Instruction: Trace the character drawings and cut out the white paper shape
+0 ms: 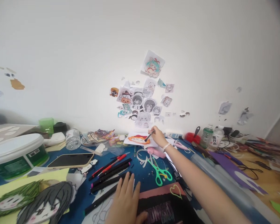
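In the head view my right hand (156, 134) reaches far forward, its fingers closed round a dark marker (150, 136). The marker's lower end is at an orange-and-red drawing (139, 139) on white paper near the wall. My left hand (125, 194) lies with fingers spread at the front, beside several black markers (114, 174) and a line drawing partly beneath it. Its thumb is by a dark, pink-edged item with lettering (164, 207). Green scissors (162, 174) lie between the two hands. Whether the marker touches the paper I cannot tell.
To the left are a phone (71, 160), a white-lidded tub (16, 152) and coloured character drawings (45, 202). Two bottles (215, 137) and a red item (191, 137) stand at the back right. Cables and a purple sheet (238, 169) lie right of my forearm.
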Demonstrator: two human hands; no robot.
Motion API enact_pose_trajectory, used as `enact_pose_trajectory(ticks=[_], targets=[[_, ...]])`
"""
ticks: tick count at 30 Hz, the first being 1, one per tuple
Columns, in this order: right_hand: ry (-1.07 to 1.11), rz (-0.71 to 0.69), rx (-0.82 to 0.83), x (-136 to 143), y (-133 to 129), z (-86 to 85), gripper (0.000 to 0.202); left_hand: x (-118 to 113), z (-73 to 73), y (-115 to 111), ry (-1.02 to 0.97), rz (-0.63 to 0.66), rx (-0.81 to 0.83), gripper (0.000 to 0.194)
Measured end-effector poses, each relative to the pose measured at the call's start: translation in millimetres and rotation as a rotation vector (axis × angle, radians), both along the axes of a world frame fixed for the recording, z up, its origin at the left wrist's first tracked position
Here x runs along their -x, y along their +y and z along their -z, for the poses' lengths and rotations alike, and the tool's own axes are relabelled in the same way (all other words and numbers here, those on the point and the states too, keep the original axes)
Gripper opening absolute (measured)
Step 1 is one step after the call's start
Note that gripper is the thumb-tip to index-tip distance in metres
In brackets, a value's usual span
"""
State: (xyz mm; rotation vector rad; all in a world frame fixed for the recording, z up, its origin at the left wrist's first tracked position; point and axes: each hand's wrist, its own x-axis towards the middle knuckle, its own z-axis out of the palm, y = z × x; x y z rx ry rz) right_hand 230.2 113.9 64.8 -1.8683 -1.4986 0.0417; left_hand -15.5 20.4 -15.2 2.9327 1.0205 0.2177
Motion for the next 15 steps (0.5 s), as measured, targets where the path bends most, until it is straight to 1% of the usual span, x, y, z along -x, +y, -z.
enact_pose_trajectory(ticks=[1, 2, 3, 4, 6, 7, 8, 9, 11, 13, 15], targets=[[0.036, -0.051, -0.026, 6, -15, -1.0, 0.016, -1, 2.7, -5, 0.027, 0.047, 0.023, 0.07], [0.129, -0.16, -0.078, 12, -32, -1.5, 0.014, -3, 7.5, -9, 0.043, 0.095, 0.037, 0.073], [0.191, -0.247, -0.099, 19, -51, -1.1, 0.013, -4, 13.9, -14, 0.048, 0.14, 0.04, 0.073], [0.218, -0.303, -0.075, 26, -71, 0.3, 0.013, -5, 21.1, -18, 0.039, 0.168, 0.028, 0.07], [0.177, -0.313, 0.034, 39, -111, 6.6, 0.012, -7, 33.9, -26, 0.006, 0.199, -0.017, 0.063], [0.119, -0.276, 0.089, 44, -129, 11.9, 0.01, -8, 37.1, -29, -0.002, 0.187, -0.021, 0.064], [0.048, -0.257, 0.171, 48, -145, 18.4, 0.007, -8, 37.1, -32, 0.002, 0.187, -0.001, 0.069], [-0.018, -0.228, 0.229, 52, -159, 26.0, 0.006, -9, 33.7, -35, 0.014, 0.183, 0.034, 0.075], [-0.122, -0.177, 0.308, 54, -176, 43.3, 0.014, -9, 18.6, -41, 0.051, 0.108, 0.124, 0.08], [-0.197, -0.125, 0.347, 54, -184, 60.2, 0.028, -9, -0.4, -46, 0.082, -0.02, 0.176, 0.081], [-0.264, -0.063, 0.357, 52, -185, 73.2, 0.039, -10, -14.4, -47, 0.117, -0.132, 0.138, 0.073]])
